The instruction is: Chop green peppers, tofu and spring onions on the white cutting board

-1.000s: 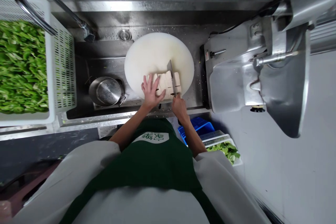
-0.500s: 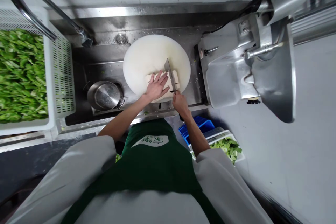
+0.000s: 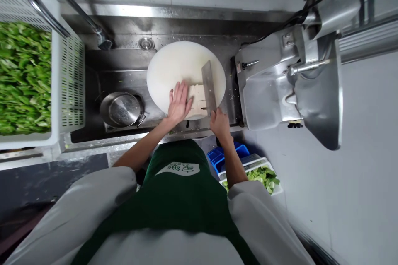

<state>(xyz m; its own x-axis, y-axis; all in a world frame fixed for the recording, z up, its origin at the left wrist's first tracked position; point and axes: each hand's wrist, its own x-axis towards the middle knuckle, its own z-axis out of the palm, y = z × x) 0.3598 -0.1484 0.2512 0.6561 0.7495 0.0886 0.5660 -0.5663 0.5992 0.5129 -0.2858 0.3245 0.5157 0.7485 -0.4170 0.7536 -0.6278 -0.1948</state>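
Note:
A round white cutting board [image 3: 174,62] lies across the sink. On its near part sits a pale block of tofu [image 3: 197,98] with several cut lines in it. My left hand [image 3: 179,101] lies flat at the tofu's left side, fingers stretched toward the far side. My right hand [image 3: 220,124] is closed around the handle of a cleaver [image 3: 209,87]. The cleaver's broad blade is at the right side of the tofu, its flat face tilted into view and covering that end. Whether the edge touches the board cannot be made out.
A white crate [image 3: 69,87] of green peppers stands left, under a curved faucet [image 3: 104,41]. A metal pot [image 3: 122,109] sits in the sink [image 3: 124,60]. A metal slicing machine [image 3: 267,95] stands right. Below are a blue basket [image 3: 217,157] and a white basket [image 3: 276,188] with leafy greens.
My left hand has slid left off the middle of the tofu. The cleaver has shifted right to the tofu's end, its blade now tilted flatter.

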